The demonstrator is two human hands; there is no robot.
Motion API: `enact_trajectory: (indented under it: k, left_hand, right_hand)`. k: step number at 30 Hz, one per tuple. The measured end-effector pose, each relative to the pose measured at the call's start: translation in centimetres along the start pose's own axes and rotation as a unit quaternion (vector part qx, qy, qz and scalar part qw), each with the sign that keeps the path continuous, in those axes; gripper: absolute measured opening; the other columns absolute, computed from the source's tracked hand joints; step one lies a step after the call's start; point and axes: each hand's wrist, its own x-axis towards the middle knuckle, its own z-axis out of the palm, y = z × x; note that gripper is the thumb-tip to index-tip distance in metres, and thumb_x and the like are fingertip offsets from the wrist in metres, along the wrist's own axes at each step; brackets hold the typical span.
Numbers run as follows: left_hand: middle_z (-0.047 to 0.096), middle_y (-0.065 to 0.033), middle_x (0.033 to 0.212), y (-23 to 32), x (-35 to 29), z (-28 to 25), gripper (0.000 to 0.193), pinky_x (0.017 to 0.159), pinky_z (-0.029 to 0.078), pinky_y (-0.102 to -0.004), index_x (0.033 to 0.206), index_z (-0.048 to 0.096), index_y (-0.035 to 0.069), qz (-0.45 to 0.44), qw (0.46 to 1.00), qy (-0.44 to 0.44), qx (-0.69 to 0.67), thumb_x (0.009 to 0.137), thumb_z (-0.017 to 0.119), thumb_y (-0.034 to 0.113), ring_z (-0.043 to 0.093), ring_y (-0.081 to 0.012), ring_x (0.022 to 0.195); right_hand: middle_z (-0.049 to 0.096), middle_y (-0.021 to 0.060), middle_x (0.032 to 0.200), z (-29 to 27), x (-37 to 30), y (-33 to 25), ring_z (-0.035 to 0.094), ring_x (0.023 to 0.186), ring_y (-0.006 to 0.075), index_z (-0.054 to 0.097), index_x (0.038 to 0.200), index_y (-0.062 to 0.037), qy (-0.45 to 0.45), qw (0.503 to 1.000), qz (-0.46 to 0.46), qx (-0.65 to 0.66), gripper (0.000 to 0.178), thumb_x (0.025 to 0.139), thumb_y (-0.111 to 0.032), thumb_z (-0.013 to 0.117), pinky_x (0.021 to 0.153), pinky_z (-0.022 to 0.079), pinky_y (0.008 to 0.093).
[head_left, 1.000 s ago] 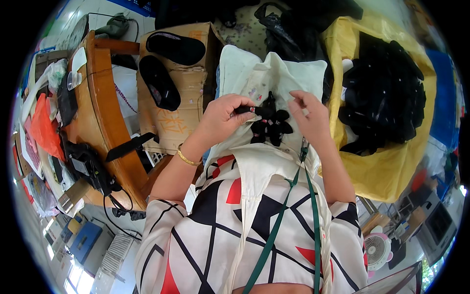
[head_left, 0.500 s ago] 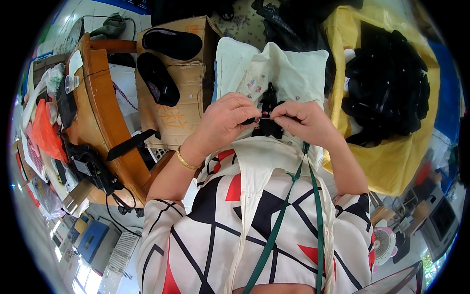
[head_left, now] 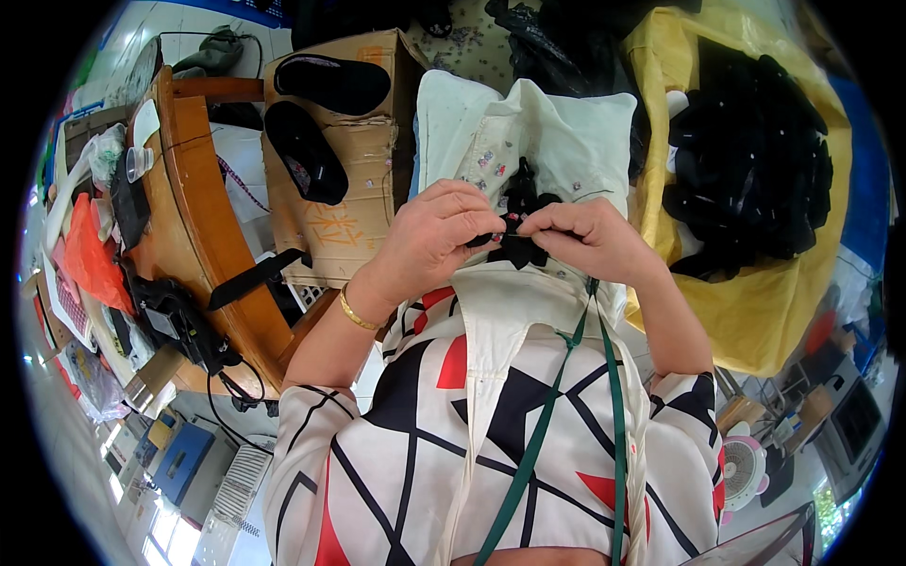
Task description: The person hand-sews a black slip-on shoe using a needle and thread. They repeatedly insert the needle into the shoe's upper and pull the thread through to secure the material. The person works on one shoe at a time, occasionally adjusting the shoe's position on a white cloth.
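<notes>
Grip, head view, left hand: left hand (head_left: 436, 234), thumb and fingertips pinching a small black piece (head_left: 478, 241), much of it hidden under the fingers.
Grip, head view, right hand: right hand (head_left: 593, 238), thumb and forefinger pressed together on a fine pale line (head_left: 513, 234); needle or thread, cannot tell which.
Gap between hands: narrow; the pale line bridges it, looks near straight.
Black piece: at the left fingertips, above the lap, just beside the loose black pieces (head_left: 521, 193).
Lap: white cloth (head_left: 576, 141) spread under the work, small coloured bits (head_left: 484, 160) scattered on it; green ribbon (head_left: 540, 415) hangs down the front of the patterned top (head_left: 377, 453).
Left of lap: cardboard box (head_left: 368, 170), two black shoes on it; beyond, wooden desk (head_left: 203, 217), cluttered.
Right of lap: yellow bag (head_left: 651, 316) holding a heap of black items (head_left: 746, 170).
Handling, my judgement: firm left pinch, fabric flat, forearms low and steady. Right hand best drawing smoothly in line with the strand; a jerk could pucker the cloth or snag neighbouring pieces. Left fingertips safest clear of any point.
</notes>
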Motion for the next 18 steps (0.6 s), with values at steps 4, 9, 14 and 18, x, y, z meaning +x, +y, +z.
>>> enact_trajectory:
  k: [4, 9, 14, 18]
  left_hand:
    - [0.068, -0.0064, 0.098, -0.1, -0.2, 0.1, 0.032, 0.084, 0.051, -0.0371, 0.098, 0.071, 0.008, 0.003, 1.0, 0.004, -0.016, 0.068, 0.08, 0.001, 0.062, -0.0296, 0.1]
    - [0.069, -0.0052, 0.093, 0.2, -0.4, 0.4, 0.03, 0.085, 0.051, -0.036, 0.096, 0.071, 0.008, -0.012, 0.997, 0.021, -0.068, 0.068, 0.08, 0.0, 0.063, -0.028, 0.095]
    - [0.069, -0.0043, 0.087, 0.4, -0.7, 0.5, 0.027, 0.081, 0.05, -0.0345, 0.093, 0.071, 0.007, -0.02, 0.995, 0.024, -0.1, 0.069, 0.08, 0.0, 0.064, -0.0255, 0.087]
    - [0.068, -0.0043, 0.085, 0.7, -0.5, 0.5, 0.026, 0.079, 0.049, -0.0344, 0.093, 0.072, 0.007, -0.023, 0.994, 0.016, -0.106, 0.07, 0.08, 0.0, 0.063, -0.0247, 0.084]
  right_hand:
    - [0.069, 0.0016, 0.085, 0.5, 0.1, 0.5, 0.058, 0.072, 0.0066, 0.069, 0.105, -0.0047, 0.005, 0.999, -0.021, 0.045, 0.014, 0.093, -0.006, 0.062, 0.067, 0.047, 0.0225]
    - [0.065, -0.0021, 0.082, 1.5, 0.2, 1.2, 0.055, 0.074, 0.0052, 0.067, 0.104, -0.0053, 0.005, 0.993, -0.015, 0.113, 0.01, 0.095, -0.007, 0.061, 0.067, 0.047, 0.0227]
    - [0.059, -0.004, 0.077, 2.3, -0.4, 0.6, 0.052, 0.071, 0.0037, 0.066, 0.102, -0.0042, 0.002, 0.985, 0.02, 0.171, 0.008, 0.097, -0.008, 0.06, 0.063, 0.043, 0.0207]
    - [0.057, -0.0052, 0.076, 2.4, -0.7, 0.3, 0.05, 0.07, 0.0028, 0.066, 0.101, -0.0036, -0.014, 0.982, 0.062, 0.175, 0.008, 0.097, -0.008, 0.06, 0.062, 0.042, 0.0197]
